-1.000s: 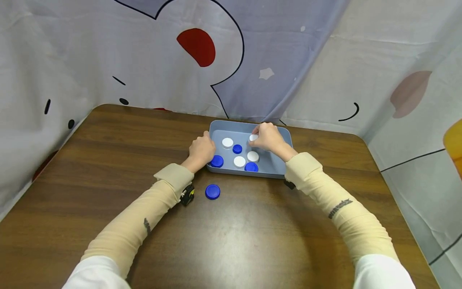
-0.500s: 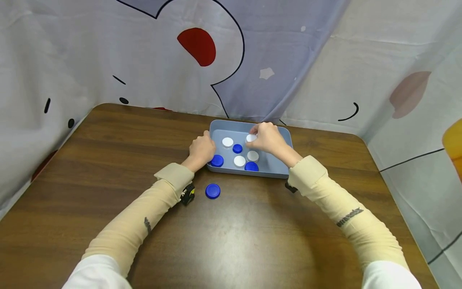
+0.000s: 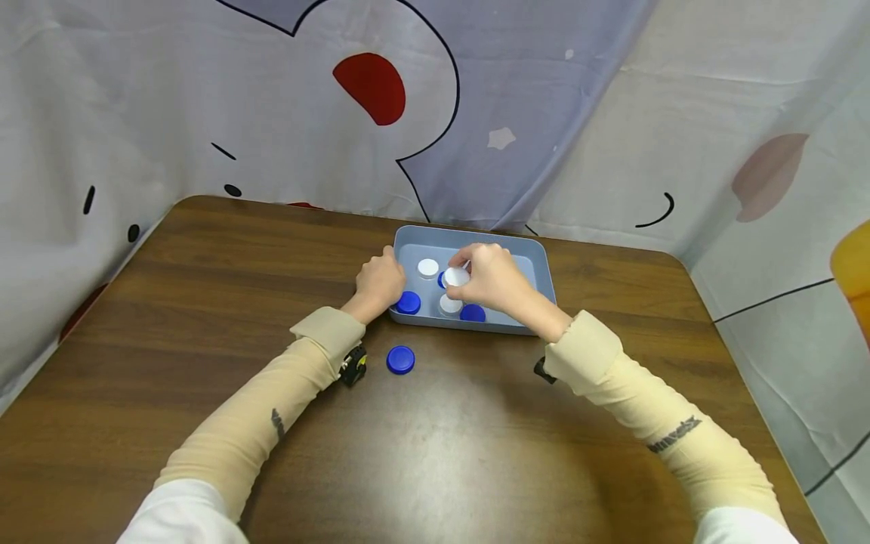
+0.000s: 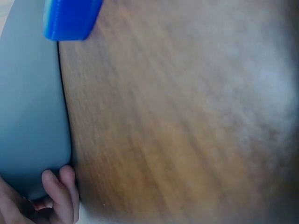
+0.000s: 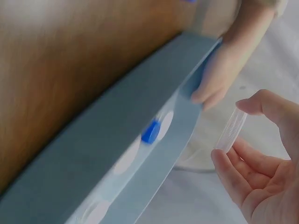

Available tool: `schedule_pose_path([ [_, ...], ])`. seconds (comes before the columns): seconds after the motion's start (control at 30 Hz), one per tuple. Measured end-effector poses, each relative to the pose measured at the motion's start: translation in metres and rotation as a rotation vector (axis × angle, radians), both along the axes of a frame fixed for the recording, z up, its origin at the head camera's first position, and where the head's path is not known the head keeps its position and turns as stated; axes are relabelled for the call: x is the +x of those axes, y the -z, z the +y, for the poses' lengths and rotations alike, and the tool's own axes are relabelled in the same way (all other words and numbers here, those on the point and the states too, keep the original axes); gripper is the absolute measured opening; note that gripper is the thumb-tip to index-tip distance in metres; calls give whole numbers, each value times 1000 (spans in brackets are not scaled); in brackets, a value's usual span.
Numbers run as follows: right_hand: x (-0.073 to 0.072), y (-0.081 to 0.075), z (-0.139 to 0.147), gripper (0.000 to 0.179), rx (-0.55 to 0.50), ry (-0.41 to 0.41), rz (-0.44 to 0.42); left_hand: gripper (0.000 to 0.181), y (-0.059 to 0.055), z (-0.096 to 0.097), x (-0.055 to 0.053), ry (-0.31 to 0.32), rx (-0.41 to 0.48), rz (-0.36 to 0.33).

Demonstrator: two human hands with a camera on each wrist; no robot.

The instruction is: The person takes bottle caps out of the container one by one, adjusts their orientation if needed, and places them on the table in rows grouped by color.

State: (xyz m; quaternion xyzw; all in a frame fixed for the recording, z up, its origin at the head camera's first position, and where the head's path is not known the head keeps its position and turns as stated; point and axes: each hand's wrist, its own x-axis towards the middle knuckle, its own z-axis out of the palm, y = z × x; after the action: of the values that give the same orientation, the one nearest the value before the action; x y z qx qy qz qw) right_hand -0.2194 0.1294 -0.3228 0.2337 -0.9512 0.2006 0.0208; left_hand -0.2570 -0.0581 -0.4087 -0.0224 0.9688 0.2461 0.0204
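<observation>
A shallow grey-blue tray lies near the back edge of the table. My left hand grips its left end; curled fingers show at the tray's corner in the left wrist view. Between thumb and fingertips, my right hand pinches a white bottle cap, seen edge-on and above the tray in the right wrist view. White caps and blue caps lie inside the tray. The held cap and right hand partly cover a small blue cap and a white one.
A blue cap lies on the brown wooden table in front of the tray's left end. Behind the table hangs a printed cloth, close to the tray's far side. A yellow-orange shape shows at the right edge.
My right hand has carried the white cap left and toward me, from the tray's back middle to over the small blue cap. The left hand and tray have stayed in place.
</observation>
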Motion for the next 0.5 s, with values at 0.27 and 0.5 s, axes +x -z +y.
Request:
schedule_pose_path([
  [0.27, 27, 9, -17, 30, -36, -115, 26, 29, -1, -2, -1, 1, 4, 9],
  [0.5, 40, 17, -25, 30, -18, -153, 3, 28, -2, -3, -1, -3, 8, 6],
])
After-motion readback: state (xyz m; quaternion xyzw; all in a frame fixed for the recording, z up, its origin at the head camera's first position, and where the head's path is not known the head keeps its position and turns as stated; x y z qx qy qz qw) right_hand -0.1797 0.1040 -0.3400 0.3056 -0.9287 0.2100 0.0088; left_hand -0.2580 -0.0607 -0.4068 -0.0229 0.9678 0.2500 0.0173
